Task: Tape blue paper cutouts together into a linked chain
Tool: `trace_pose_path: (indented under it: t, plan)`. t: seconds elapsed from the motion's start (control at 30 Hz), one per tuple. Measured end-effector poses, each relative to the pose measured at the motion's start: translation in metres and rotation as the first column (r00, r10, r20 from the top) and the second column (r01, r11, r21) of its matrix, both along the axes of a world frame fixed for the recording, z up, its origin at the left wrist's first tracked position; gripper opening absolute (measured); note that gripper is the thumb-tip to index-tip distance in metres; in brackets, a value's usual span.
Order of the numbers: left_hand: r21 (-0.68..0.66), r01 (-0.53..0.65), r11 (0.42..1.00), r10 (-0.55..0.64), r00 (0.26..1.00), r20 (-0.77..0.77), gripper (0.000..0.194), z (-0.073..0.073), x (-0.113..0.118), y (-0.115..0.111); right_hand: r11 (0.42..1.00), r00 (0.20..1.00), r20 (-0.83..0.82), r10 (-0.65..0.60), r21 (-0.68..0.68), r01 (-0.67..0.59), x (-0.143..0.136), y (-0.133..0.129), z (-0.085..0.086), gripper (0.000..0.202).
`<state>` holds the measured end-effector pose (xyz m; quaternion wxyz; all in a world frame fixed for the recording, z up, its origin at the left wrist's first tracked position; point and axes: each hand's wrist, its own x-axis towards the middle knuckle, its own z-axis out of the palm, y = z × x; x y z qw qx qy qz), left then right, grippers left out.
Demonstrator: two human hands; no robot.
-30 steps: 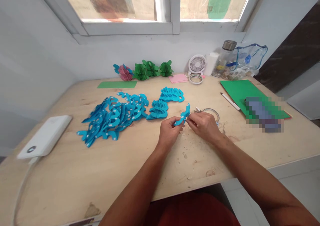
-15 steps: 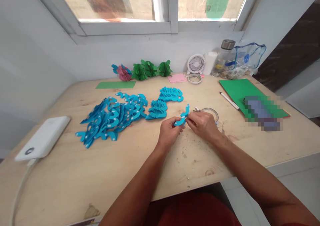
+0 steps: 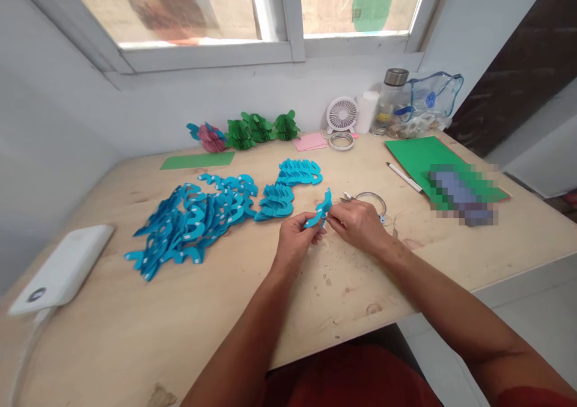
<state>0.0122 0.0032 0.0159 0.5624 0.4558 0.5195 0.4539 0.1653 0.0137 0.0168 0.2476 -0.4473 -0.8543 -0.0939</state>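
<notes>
Over the middle of the table, my left hand (image 3: 295, 238) pinches a wavy blue paper strip (image 3: 319, 210) between thumb and fingers. My right hand (image 3: 358, 220) is closed, its fingertips pressed to the strip's right side; whether a small piece is between them is hidden. Just beyond my right knuckles shows a small metallic thing (image 3: 347, 197), too small to name. A roll of tape (image 3: 383, 199) lies behind that hand. Left of my hands is a loose pile of blue paper cutouts (image 3: 198, 214) with white squares, with two folded blue stacks (image 3: 274, 201) (image 3: 300, 171) nearer.
Green paper pom-poms (image 3: 260, 128) and a pink one (image 3: 211, 138) line the wall. A small fan (image 3: 342, 115), another tape roll (image 3: 341, 141) and a bottle (image 3: 390, 103) stand at the back. Right are a pen (image 3: 404, 177) and green sheets (image 3: 419, 154); left, a white power bank (image 3: 65, 269).
The view has shifted slightly, moving the scene left. The blue strip has tilted a little between my hands, and the white square on its middle now shows less. Both hands keep their places.
</notes>
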Motion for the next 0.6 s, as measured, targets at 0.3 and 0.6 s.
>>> trace_pose_path:
  t: [0.3, 0.6]
  plan:
    - [-0.014, -0.046, 0.999, 0.046, 0.999, 0.016, 0.028, -0.012, 0.001, 0.005, 1.0, 0.999, -0.045, -0.02, 0.014, 0.021, 0.0, 0.001, 0.0, 0.024]
    - [-0.014, -0.061, 0.998, 0.062, 0.998, 0.008, 0.022, -0.016, 0.001, 0.007, 1.0, 1.0, -0.001, -0.009, 0.017, 0.009, 0.0, 0.002, -0.002, 0.025]
